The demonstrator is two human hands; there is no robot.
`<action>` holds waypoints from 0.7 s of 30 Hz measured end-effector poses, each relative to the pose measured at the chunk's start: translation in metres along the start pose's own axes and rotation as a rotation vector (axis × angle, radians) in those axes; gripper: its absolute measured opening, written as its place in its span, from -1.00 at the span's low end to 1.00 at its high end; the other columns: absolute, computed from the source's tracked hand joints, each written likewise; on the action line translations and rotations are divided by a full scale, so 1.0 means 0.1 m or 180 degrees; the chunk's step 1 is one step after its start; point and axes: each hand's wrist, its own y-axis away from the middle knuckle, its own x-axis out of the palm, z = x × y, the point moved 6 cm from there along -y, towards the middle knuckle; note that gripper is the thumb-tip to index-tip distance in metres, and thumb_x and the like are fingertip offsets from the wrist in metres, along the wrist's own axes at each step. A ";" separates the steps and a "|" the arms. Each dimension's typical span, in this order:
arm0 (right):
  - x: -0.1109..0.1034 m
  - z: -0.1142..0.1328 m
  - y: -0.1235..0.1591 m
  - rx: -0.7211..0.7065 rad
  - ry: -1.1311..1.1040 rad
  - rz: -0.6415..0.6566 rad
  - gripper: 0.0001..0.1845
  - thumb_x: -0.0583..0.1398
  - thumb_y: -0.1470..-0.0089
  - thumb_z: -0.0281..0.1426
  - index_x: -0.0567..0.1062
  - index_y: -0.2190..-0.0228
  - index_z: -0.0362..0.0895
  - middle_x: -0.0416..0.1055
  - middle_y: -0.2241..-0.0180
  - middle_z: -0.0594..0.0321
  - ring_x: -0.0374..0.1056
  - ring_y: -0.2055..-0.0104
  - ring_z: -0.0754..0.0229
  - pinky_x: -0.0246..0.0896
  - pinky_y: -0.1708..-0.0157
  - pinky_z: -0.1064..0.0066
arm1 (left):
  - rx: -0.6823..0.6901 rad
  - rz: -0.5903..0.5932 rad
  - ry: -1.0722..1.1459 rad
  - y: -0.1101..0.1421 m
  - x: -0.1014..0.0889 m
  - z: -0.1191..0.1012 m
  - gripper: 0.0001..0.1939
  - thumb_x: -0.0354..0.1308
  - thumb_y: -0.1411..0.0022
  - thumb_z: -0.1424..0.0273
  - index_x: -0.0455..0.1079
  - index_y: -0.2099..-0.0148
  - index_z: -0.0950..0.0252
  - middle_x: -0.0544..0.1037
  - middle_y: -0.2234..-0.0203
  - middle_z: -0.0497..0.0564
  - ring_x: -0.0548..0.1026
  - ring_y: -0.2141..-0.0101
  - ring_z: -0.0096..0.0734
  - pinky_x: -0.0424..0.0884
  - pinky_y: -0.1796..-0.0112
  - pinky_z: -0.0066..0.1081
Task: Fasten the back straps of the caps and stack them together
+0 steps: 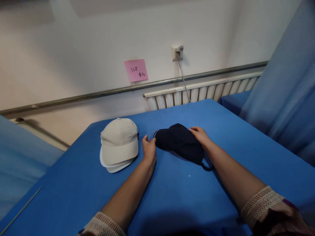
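Note:
A dark navy baseball cap (180, 142) lies on its side on the blue-covered table, its brim toward the left and its strap loop toward the lower right. At the brim's left end is my left hand (149, 150), with thumb and fingers apart and the thumb tip at the brim's edge. My right hand (201, 137) grips the rim on the right side of the crown; part of its fingers is hidden. Left of my left hand, a beige cap (119, 139) is stacked on a paler cap (118, 167), brims facing me.
The blue table cover (172, 193) reaches back to a white radiator (194, 93) and a metal rail (103, 93). A cord hangs from a wall socket (177, 53). A pink note (136, 70) is on the wall. Blue curtains (290, 85) flank the table. A thin rod (21, 211) lies front left.

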 end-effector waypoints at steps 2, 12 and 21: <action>0.01 -0.05 -0.04 -0.0034 0.0181 -0.0046 -0.66 0.23 0.01 -0.30 0.48 0.16 -0.14 0.51 0.11 0.04 0.43 0.06 0.09 0.27 0.04 0.25 | 0.0675 -0.0001 -0.0843 0.27 -0.08 -0.08 -0.50 0.19 -0.08 0.47 0.24 -0.10 0.27 0.33 -0.09 0.16 0.27 -0.15 -0.15 0.16 -0.17 -0.10; 0.05 0.01 0.04 -0.0243 0.0725 0.0010 -0.64 0.27 0.17 -0.51 0.46 0.23 -0.12 0.40 0.55 0.31 0.36 0.45 0.19 0.20 0.38 0.39 | 0.2403 0.1560 -0.2974 0.44 0.53 -0.24 -0.68 0.16 -0.16 0.46 0.38 0.00 0.22 0.30 -0.16 0.13 0.25 -0.15 -0.08 0.21 -0.12 -0.05; 0.31 0.02 0.13 -0.0110 0.0100 0.0267 -0.86 0.17 -0.01 -0.42 0.40 0.30 -0.09 0.17 0.72 0.51 0.13 0.74 0.36 0.00 0.71 0.53 | 0.2472 0.0688 -0.2715 0.12 0.27 -0.49 -0.73 -0.02 -0.16 0.59 0.36 0.11 0.30 0.44 0.00 0.19 0.36 -0.05 -0.14 0.26 -0.07 -0.09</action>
